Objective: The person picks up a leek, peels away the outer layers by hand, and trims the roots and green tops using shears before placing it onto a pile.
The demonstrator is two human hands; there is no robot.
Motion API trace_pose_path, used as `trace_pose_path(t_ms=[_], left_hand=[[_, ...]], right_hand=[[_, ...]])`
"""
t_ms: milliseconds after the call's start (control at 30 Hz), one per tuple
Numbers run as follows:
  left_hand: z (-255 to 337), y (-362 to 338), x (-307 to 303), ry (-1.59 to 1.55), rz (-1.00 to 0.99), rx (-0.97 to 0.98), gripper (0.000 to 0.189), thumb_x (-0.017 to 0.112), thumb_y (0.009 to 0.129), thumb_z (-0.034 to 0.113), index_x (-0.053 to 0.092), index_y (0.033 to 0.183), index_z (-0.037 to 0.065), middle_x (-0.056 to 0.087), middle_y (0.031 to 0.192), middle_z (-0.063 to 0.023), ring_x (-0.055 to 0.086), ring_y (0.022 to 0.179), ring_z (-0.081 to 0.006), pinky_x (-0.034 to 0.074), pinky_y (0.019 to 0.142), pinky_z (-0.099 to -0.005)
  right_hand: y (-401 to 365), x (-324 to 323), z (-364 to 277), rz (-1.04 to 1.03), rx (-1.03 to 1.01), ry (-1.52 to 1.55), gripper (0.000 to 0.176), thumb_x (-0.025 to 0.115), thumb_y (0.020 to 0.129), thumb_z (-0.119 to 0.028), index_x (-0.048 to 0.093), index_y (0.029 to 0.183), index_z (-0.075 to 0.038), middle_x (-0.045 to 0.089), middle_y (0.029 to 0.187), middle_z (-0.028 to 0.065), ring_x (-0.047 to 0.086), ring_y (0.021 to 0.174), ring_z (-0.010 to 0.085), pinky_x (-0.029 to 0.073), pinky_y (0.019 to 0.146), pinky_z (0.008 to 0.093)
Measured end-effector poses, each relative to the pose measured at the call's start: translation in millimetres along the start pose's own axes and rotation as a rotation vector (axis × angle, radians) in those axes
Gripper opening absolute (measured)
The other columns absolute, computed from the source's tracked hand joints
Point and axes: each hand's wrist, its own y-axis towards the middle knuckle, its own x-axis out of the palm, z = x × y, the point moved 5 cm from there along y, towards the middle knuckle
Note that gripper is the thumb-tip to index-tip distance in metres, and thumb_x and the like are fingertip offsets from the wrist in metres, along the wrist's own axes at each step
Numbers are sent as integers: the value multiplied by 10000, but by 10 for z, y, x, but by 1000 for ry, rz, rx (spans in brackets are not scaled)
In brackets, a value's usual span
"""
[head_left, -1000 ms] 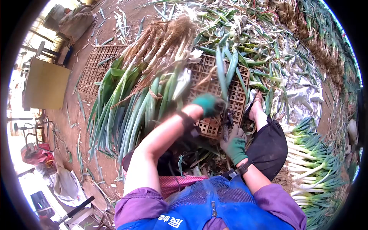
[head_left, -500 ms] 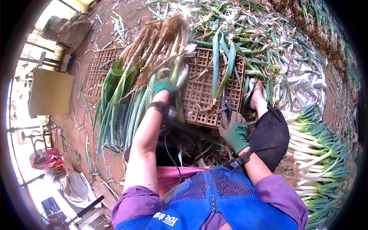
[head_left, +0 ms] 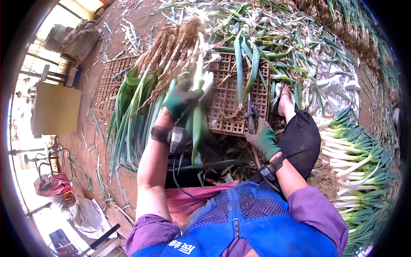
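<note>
My left hand [head_left: 182, 98], in a green and grey glove, is closed around a leek [head_left: 197, 128]. The pale stalk rises past my thumb, and a broad green leaf hangs below the hand. Just left of it lies a heap of untrimmed leeks [head_left: 143, 92], with dry brown roots at the far end and long leaves toward me. My right hand [head_left: 264, 138], gloved the same way, is wrapped around a dark tool [head_left: 251, 115] with a narrow front end, at the near right edge of an upturned brown plastic crate [head_left: 231, 96]. Loose green leaves lie across that crate.
Cleaned leeks [head_left: 349, 165] lie stacked at the right, white ends toward me. Leaf scraps [head_left: 274, 38] cover the ground ahead, beside silvery sheeting [head_left: 336, 81]. Another lattice crate [head_left: 109, 81] sits under the heap. My bare foot [head_left: 284, 100] is right of the crate.
My left hand has shifted slightly left and up from the heap's edge, and a leek with a hanging green leaf now shows in it. My right hand stays near the crate with the tool.
</note>
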Motion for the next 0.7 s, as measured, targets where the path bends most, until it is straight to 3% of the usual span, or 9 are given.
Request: trace_pose_path(t_ms=[133,200,300,400,467,533,600,633,700], left_hand=[[-509,-119,78,111,-161,-319,709,788,789,373,568,1280,-89,680,1146,-147,645,1009,-184,508,864,-296],[-930,-33,224,525,-62,-300,692,791,762,396,597,1282,-17,682,1167,-191,668,1035,-272,522,869,-354],[-1192,-63,376,935,117,-210,474,762,756,362,672,1183,177,693,1097,-178,653,1038,-369,524,882,-427],[-957,74,126,1064,295,-1,457,749,766,379,678,1164,165,701,1049,-174,660,1014,-369,519,896,-428],[-623,24,-354,1099,502,-113,465,762,756,385,681,1161,172,696,1075,-154,650,1044,-352,513,921,-428],[-742,-26,-967,961,655,17,582,782,720,447,653,1203,147,667,1166,-164,618,1114,-354,504,953,-442],[-751,-136,-1307,983,498,-199,777,794,678,535,583,1301,122,617,1254,-209,576,1191,-371,483,1005,-448],[-1050,-63,-1520,942,394,-267,959,779,662,629,486,1404,96,567,1313,-270,542,1241,-405,457,1048,-450],[-1221,-206,-1656,841,347,-245,1066,725,707,693,411,1442,-14,538,1352,-300,515,1292,-385,424,1082,-415]], right_hand=[[27,2,-42,-70,46,92,932,754,706,-461,413,1416,36,490,1387,279,466,1299,416,376,1104,441],[20,-96,-131,-200,71,198,881,751,703,-452,454,1381,25,506,1364,279,484,1279,419,394,1085,448],[-52,-61,-78,25,-22,85,781,740,710,-431,503,1304,17,544,1293,268,514,1228,423,422,1029,473],[-207,-58,-69,268,-101,-162,803,747,721,-418,479,1348,6,528,1315,251,496,1220,445,401,1045,503],[-312,-107,-212,466,-279,-307,805,748,728,-412,471,1362,1,515,1334,246,485,1222,449,387,1061,513],[-310,-121,-459,468,-525,-98,727,760,771,-346,481,1349,-4,525,1305,214,516,1201,352,421,1032,444],[-236,149,-664,7,-405,531,594,753,840,-277,509,1315,-17,576,1231,158,581,1095,241,482,930,344],[-219,329,-777,-230,-324,776,449,717,888,-241,538,1240,-26,580,1077,86,575,958,178,480,830,292],[-255,721,-991,-632,-48,1221,263,675,943,-247,579,1091,-52,559,877,-5,534,773,101,454,681,242]])
